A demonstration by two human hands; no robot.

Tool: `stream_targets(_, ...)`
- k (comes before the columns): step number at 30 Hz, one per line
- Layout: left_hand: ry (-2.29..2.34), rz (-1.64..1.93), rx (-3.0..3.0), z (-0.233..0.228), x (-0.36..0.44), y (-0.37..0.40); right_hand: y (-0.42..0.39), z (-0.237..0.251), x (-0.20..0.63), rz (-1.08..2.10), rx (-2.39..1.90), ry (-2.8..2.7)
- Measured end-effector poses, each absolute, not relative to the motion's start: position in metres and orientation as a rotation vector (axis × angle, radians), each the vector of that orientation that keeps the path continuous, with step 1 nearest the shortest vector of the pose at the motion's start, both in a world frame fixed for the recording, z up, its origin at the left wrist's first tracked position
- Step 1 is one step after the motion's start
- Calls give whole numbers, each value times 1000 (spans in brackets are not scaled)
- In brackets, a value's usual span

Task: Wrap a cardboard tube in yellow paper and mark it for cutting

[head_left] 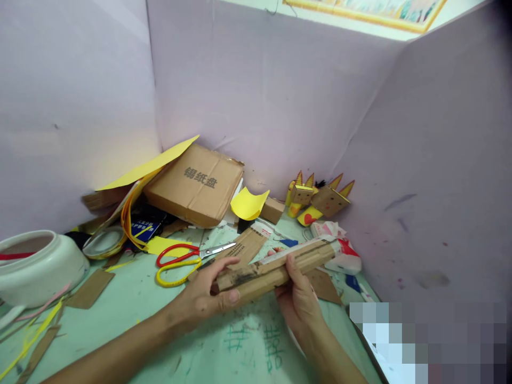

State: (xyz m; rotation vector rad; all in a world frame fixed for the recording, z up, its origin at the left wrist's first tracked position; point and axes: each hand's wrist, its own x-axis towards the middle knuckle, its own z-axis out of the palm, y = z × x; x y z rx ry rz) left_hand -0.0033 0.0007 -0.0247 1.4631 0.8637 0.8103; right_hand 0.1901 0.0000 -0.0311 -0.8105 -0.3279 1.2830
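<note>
Both of my hands hold a long folded strip of brown cardboard [276, 266] a little above the green table [132, 309]. My left hand [204, 301] grips its near left end, thumb along the lower edge. My right hand [298, 298] holds the middle from below, fingers curled over the top. A ruler-like white strip lies along the cardboard's upper edge. Scissors with red and yellow handles [180, 261] lie just left of the cardboard.
A brown cardboard box [196, 184] and yellow paper sheets [152, 162] lean in the back corner. Cardboard figures with yellow ears [320, 200] stand at back right. A white bowl [38, 269] sits at left. Paper scraps litter the table; lilac partition walls enclose it.
</note>
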Motion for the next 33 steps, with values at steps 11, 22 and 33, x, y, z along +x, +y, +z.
stream_targets(11, 868, 898, 1234, -24, 1, 5, 1, -21, 191, 1361, -761, -327)
stream_targets(22, 947, 1046, 1228, 5, -33, 18, 12, -2, 245, 897, -989, -417)
stream_targets(33, 1180, 1230, 1531, 1, -77, 15, -4, -4, 236, 967, -1048, -694)
